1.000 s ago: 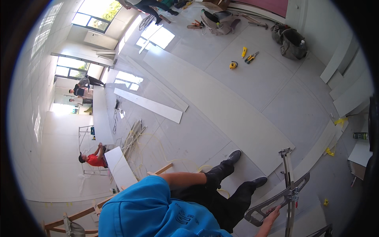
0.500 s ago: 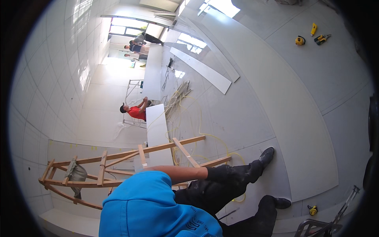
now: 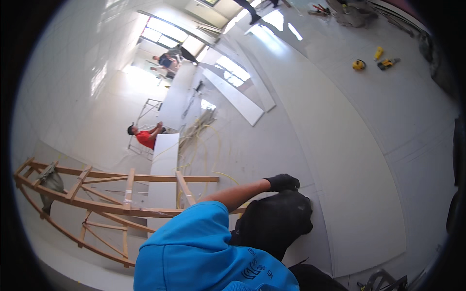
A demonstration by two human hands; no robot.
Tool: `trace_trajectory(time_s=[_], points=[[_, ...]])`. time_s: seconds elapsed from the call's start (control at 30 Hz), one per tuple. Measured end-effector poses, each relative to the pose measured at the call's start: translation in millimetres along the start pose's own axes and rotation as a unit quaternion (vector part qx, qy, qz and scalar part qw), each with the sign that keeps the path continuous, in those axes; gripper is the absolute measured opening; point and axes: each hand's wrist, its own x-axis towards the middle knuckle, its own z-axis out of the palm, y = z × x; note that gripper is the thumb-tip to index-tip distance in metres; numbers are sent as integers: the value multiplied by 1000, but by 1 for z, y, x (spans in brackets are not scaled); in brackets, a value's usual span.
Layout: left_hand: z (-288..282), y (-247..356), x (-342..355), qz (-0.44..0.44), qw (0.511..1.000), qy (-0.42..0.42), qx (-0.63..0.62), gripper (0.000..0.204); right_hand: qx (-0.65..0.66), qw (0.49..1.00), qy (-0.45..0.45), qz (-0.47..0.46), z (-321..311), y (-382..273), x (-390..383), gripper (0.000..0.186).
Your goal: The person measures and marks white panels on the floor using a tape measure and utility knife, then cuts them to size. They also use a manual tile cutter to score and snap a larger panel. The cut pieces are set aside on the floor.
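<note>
My left hand (image 3: 283,183), in a black glove, is beside the bent knee of my black trousers (image 3: 274,220). It looks bunched, but dark glove and blur hide the fingers, and nothing held can be made out. My left forearm is bare below a blue sleeve (image 3: 206,218). A long pale panel (image 3: 359,184) lies flat on the floor just past the knee. Nearer the arm on its other side, a wooden ladder-like frame (image 3: 102,209) stretches away. My right hand does not show.
Yellow tools, a tape measure (image 3: 358,65) and a drill-like tool (image 3: 388,63), lie beyond the panel. Narrower white boards (image 3: 238,99) and yellow cable (image 3: 218,140) are on the floor. A co-worker in red (image 3: 145,138) is beside another white panel (image 3: 164,160); others stand farther back.
My view has tilted and come lower. My legs have gone from nearly straight to bent, and the gloved left hand now shows clearly by the knee. A co-worker's legs have appeared at the top.
</note>
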Motion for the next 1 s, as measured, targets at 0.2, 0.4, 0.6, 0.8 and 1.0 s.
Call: trace_trajectory(time_s=[0.2,0.4,0.6,0.8,1.0], points=[[41,-29,51,-36,906,-107,-407,29,116,991,-41,57,0,6,31,41],[46,-28,79,18,970,-150,-191,28,117,985,-103,68,-10,-4,50,36],[54,-31,120,-21,997,-60,48,44,54,991,-61,110,-34,5,60,39],[72,-87,124,-221,951,9,-217,49,-641,669,-202,-316,22,-64,-54,33],[100,-135,165,-266,847,90,-451,29,-609,527,-358,-473,213,-61,-142,54]])
